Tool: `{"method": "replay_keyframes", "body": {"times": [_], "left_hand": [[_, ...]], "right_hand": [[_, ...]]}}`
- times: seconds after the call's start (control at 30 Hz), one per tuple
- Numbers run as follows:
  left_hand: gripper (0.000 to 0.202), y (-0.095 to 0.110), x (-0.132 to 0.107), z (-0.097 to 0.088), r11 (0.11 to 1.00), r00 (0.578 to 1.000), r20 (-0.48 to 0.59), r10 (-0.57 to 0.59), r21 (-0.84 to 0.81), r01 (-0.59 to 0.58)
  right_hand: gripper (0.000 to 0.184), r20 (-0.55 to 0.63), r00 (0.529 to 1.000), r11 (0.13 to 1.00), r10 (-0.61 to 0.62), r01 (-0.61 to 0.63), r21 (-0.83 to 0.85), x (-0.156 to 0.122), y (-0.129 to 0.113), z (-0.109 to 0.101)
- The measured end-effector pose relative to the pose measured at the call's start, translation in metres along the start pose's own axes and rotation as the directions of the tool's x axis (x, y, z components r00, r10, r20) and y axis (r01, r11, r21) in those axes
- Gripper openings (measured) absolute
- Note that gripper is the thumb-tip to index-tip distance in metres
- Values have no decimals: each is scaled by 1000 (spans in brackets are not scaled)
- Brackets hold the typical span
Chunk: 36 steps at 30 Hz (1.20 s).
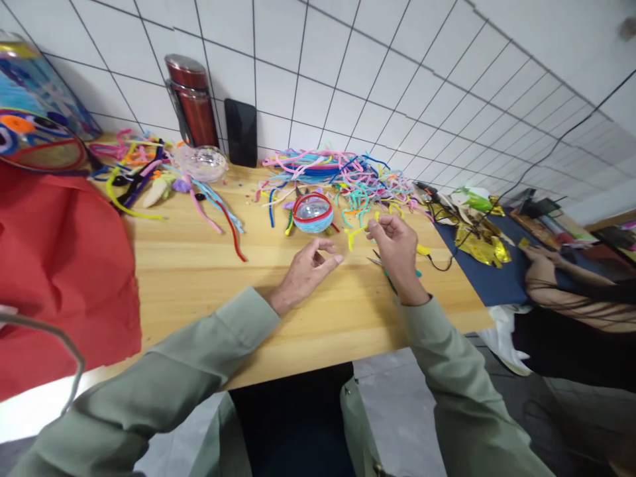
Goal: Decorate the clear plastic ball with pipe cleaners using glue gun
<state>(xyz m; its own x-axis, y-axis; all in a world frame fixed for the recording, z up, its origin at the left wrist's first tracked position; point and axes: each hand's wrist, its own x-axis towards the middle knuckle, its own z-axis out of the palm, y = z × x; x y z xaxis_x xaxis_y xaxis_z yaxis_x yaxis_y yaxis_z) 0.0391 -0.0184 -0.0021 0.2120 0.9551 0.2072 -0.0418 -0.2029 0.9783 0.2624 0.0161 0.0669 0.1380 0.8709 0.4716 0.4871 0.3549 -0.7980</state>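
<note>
Now, your right hand (395, 246) pinching a yellow pipe cleaner (352, 237) near the tabletop's (199, 271) middle, your left hand (307, 268) loosely curled, resting just beside it, wrapped clear ball (312, 213) behind both.

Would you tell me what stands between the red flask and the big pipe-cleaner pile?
A black phone stands propped upright there, seen in the head view.

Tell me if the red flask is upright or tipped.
Upright: the red flask stands on its base, cap on top.
</note>
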Motion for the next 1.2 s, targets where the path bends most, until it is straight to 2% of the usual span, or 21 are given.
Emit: {"method": "replay_keyframes", "body": {"times": [0.1,0.2,0.4,0.57,0.63,0.73,0.8,0.87,0.93,1.07,1.2], "left_hand": [[40,-2,-1,4,997,1000,7,-27,-78,28],[30,-5,-2,6,993,999,47,-17,-112,22],[31,-4,-8,10,981,997,76,-2,-193,17],[46,4,-7,11,942,979,201,-27,-323,92],[53,8,-7,11,937,955,290,-59,-315,153],[57,13,-11,12,939,885,449,-126,-232,252],[58,15,-15,13,941,832,533,-156,-175,289],[57,16,-18,14,942,799,577,-169,-145,304],[57,16,-19,14,943,805,565,-181,-131,305],[65,15,-17,12,956,857,488,-167,-134,263],[67,21,-17,11,983,855,493,-160,2,183]], "right_hand": [[39,-60,998,999,-26,27,21,-34,-8,14],[41,-43,999,992,21,-15,128,-53,-8,23],[44,60,983,922,176,-186,340,-60,3,20],[49,154,948,825,278,-318,468,-61,9,18],[50,190,937,789,294,-350,504,-61,8,18],[50,232,932,759,279,-362,541,-56,5,15],[48,217,942,744,255,-335,578,-51,2,10],[48,171,955,728,242,-295,619,-46,-1,5],[48,134,961,715,242,-270,645,-42,-3,1],[51,143,952,700,272,-298,649,-45,-6,2],[56,191,931,691,312,-360,627,-47,-10,10]]}}
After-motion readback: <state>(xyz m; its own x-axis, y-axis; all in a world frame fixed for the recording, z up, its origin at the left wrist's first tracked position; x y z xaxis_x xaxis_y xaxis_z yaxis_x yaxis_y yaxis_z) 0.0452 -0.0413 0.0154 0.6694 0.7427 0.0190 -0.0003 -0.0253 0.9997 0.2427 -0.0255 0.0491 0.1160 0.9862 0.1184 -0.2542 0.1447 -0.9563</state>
